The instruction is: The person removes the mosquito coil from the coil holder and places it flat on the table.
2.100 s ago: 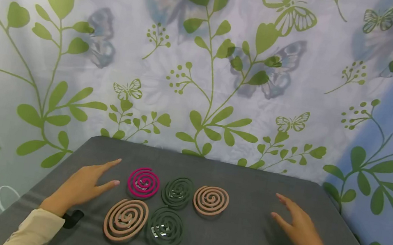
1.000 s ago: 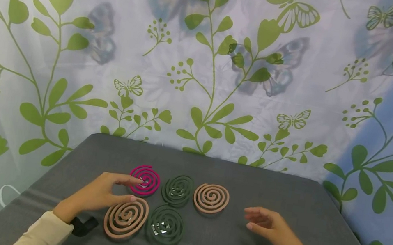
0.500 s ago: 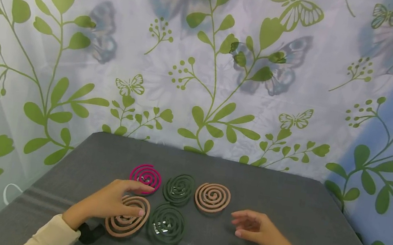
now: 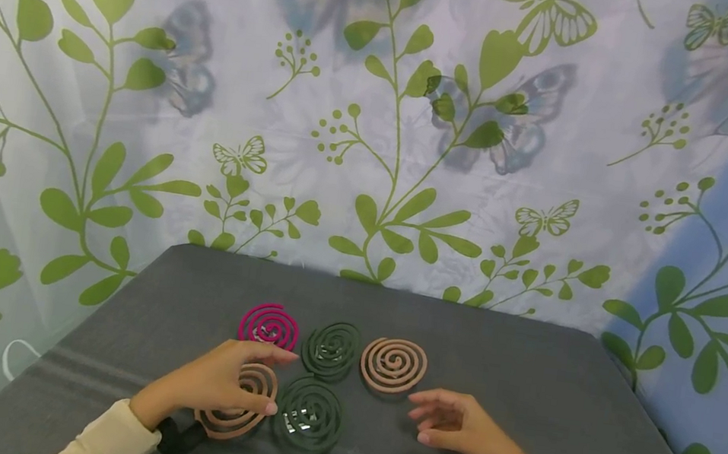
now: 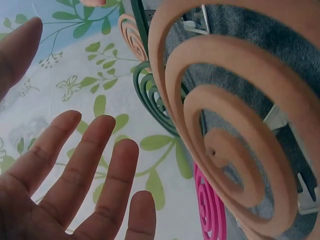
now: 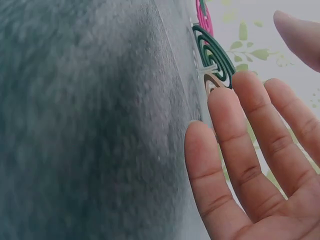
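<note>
Several mosquito coils sit raised on small metal stands. The back row has a pink coil (image 4: 270,320), a dark green coil (image 4: 331,351) and a tan coil (image 4: 394,367). In front are another tan coil (image 5: 225,47) and a second dark green coil (image 4: 309,419). My left hand (image 4: 223,377) is over the front tan coil, partly covering it, fingertips towards the green coils; the left wrist view shows its fingers spread, holding nothing. My right hand (image 4: 458,427) hovers right of the coils, nearest the back tan one, fingers loosely bent with nothing in them.
A grey cloth covers the table (image 4: 512,361). Behind it hangs a white curtain (image 4: 312,205) printed with green leaves and butterflies. A white cord loop (image 4: 8,358) shows past the table's left edge. Dark bands (image 4: 180,439) are on both wrists.
My left hand has moved right from the table's left side to over the front tan coil. My right hand has moved left towards the coils. The coils have stayed in place.
</note>
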A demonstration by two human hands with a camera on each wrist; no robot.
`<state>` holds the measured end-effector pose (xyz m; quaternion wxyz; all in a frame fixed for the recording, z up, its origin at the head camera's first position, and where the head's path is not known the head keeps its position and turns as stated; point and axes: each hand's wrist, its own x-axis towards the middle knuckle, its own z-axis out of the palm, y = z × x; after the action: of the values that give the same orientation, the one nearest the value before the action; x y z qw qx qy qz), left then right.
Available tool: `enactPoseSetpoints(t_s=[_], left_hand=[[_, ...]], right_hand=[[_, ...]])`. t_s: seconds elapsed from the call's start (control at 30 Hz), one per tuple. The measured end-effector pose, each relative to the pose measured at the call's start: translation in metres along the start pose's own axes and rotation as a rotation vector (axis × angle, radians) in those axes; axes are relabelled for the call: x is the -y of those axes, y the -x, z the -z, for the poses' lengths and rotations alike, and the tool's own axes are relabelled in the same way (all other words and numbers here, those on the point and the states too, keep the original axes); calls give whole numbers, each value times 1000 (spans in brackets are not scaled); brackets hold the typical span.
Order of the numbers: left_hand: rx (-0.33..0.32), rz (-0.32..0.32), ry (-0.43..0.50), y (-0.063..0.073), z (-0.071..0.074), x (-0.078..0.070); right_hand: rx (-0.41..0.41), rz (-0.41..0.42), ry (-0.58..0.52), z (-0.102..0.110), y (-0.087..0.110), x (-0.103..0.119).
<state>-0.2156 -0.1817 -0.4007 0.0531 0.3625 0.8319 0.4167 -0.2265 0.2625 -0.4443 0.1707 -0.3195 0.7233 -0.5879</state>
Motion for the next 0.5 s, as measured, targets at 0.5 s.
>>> enactPoseSetpoints(t_s=[0.5], left_hand=[[65,34,-60,-8,-3,2]], right_hand=[[38,27,-62,-20,-19,-5]])
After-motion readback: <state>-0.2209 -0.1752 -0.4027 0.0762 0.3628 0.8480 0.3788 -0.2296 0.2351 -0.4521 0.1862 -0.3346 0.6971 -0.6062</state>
